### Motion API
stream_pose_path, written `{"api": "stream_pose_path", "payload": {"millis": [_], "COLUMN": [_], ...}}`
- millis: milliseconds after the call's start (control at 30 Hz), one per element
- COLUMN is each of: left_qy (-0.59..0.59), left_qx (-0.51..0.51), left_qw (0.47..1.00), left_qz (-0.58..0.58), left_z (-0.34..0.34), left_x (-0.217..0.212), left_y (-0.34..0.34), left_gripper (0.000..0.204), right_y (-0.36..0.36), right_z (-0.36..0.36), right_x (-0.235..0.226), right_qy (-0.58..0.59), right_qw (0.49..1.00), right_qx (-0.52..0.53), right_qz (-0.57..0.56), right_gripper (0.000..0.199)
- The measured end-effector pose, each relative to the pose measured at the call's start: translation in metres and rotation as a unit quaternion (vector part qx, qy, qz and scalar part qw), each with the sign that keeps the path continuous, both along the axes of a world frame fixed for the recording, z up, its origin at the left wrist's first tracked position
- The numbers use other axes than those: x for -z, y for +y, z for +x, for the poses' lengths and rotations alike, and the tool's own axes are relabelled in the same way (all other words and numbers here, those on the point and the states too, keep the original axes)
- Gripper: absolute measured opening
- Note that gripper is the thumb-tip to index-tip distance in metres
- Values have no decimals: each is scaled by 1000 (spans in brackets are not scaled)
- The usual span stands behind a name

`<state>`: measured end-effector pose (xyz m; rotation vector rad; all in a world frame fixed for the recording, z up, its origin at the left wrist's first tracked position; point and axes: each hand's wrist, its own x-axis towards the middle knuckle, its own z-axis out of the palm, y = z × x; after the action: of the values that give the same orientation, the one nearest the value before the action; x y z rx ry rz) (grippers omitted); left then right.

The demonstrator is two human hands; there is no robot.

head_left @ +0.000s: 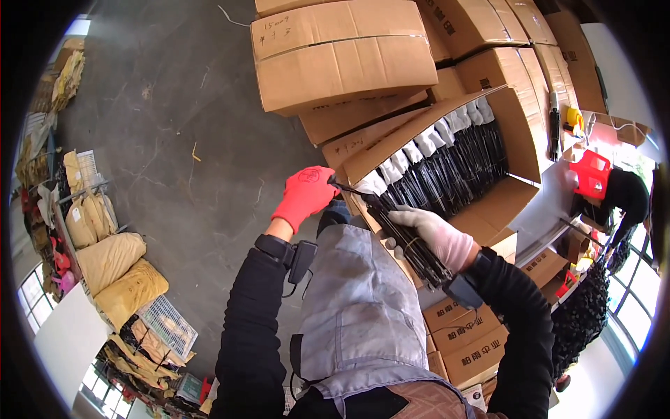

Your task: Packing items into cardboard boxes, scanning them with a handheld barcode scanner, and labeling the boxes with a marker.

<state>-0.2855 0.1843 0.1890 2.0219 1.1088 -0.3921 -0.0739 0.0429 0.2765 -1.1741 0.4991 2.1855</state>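
In front of my apron lies a bundle of thin black rods (417,255), held slantwise across the near edge of an open cardboard box (518,136). My right hand (438,236), in a white glove, is closed over the bundle's upper side. My left hand (307,191), in a red glove, pinches a thin black piece (345,187) at the bundle's far end; whether it is joined to the rods is unclear. Inside the box, similar black bundles (447,171) lie side by side, their ends covered with white wraps (427,142).
Closed cartons (342,59) are stacked beyond the open box, and more cartons (474,353) stand at the lower right. Grey floor (167,91) stretches to the left, with stuffed sacks (112,262) along it. At the right, another person (624,199) is near a red plastic stool (591,174).
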Motion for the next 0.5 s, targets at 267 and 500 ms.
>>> {"api": "stream_pose_path", "payload": {"millis": [267, 500], "left_qy": [19, 19], "left_qx": [-55, -41], "left_qw": [998, 998], "left_qz": [-3, 36], "left_z": [14, 6], "left_x": [73, 105], "left_y": [-13, -17], "left_gripper": [37, 30], "right_y": [-70, -48], "right_z": [-16, -28], "right_x": [134, 127], "right_qy": [-544, -449], "right_qw": [617, 408], "right_qx": [-384, -730], "right_qz": [420, 314], "right_gripper": [62, 73]}}
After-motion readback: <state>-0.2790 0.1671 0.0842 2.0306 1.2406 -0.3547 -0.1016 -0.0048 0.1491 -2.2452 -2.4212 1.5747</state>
